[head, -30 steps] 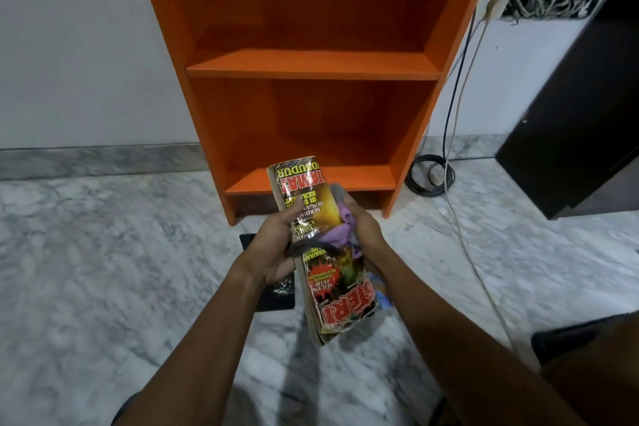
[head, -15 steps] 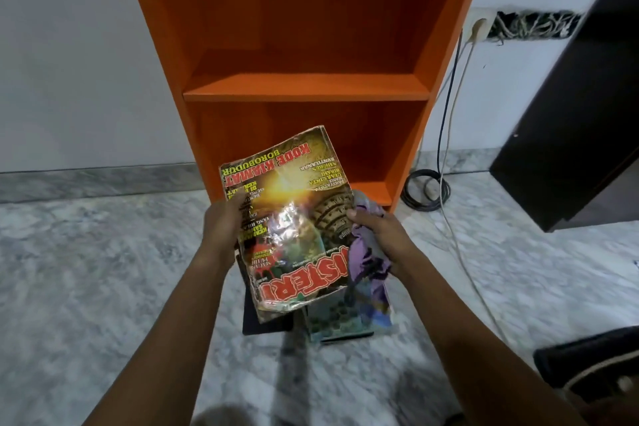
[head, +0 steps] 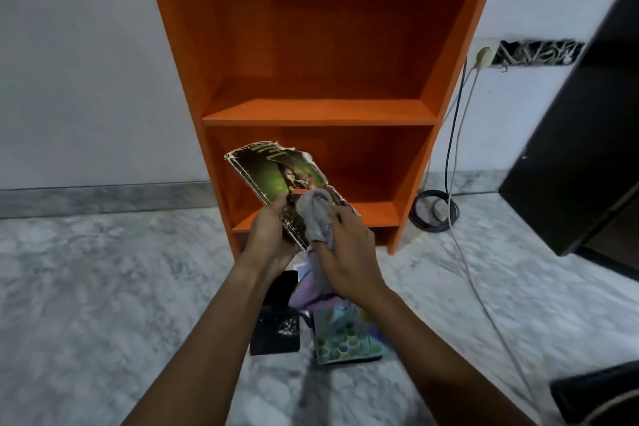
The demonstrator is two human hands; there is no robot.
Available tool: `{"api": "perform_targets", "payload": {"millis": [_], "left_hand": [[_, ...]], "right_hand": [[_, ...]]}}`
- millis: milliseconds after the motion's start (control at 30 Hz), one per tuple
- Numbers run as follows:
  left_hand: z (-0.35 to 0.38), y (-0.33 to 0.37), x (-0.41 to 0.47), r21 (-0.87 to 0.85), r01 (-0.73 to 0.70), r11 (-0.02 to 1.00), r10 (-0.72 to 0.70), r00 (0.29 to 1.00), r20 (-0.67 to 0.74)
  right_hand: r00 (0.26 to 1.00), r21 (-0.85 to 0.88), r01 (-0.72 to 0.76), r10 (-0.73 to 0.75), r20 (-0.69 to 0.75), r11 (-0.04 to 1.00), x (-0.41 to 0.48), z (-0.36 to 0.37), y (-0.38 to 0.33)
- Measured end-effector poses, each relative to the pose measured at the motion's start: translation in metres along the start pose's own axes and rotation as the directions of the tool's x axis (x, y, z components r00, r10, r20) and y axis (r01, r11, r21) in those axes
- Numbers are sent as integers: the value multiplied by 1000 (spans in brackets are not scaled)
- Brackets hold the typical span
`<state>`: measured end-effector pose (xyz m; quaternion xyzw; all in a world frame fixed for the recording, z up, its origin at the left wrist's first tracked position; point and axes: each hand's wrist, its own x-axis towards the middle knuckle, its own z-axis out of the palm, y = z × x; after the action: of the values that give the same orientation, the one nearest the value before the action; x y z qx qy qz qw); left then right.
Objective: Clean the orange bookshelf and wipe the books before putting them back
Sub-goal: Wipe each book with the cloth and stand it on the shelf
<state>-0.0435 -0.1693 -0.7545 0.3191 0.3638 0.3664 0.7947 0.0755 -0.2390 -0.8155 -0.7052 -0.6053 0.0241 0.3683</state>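
Observation:
The orange bookshelf (head: 320, 112) stands against the wall with both visible shelves bare. In front of its lower shelf my left hand (head: 268, 235) grips a worn magazine (head: 273, 176) by its lower edge, dark green cover facing me. My right hand (head: 349, 252) holds a grey and purple cloth (head: 316, 218) pressed against the magazine's lower right part. Below my hands, a black book (head: 275, 335) and a teal honeycomb-patterned book (head: 345, 339) lie on the marble floor.
Cables (head: 449, 135) hang from a wall socket (head: 482, 55) right of the shelf and end in a coil (head: 434, 211) on the floor. A dark cabinet (head: 581, 135) stands at the right. A dark object (head: 598, 394) lies at the lower right.
The magazine has been turned over: the yellow and red cover faced me before, now the dark green side does. My right hand with the cloth has moved onto it.

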Motion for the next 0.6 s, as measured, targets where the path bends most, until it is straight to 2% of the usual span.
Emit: {"api": "perform_targets", "payload": {"millis": [100,200,300,400,500,567,600], "left_hand": [[5,16,-11,35,25,999,-27,997,67],[5,38,-19,87,52,995,-64,989,136],[11,70,-23,107,32,994,-55,974,218],[16,102,-20,133,-37,990,-2,960,281],[19,132,-14,208,-101,973,40,960,278],[16,153,-11,336,-120,934,45,974,223],[13,160,-10,422,-118,899,25,975,220]], "right_hand": [[986,229,-151,162,-29,962,14,-7,11],[956,558,-257,290,30,789,31,-30,13],[927,691,-342,349,137,637,55,-52,20],[843,748,-515,405,353,418,84,-67,24],[849,801,-515,311,427,305,101,-86,8],[869,863,-455,320,377,219,115,-95,3],[872,879,-425,359,334,215,121,-98,4]]}}
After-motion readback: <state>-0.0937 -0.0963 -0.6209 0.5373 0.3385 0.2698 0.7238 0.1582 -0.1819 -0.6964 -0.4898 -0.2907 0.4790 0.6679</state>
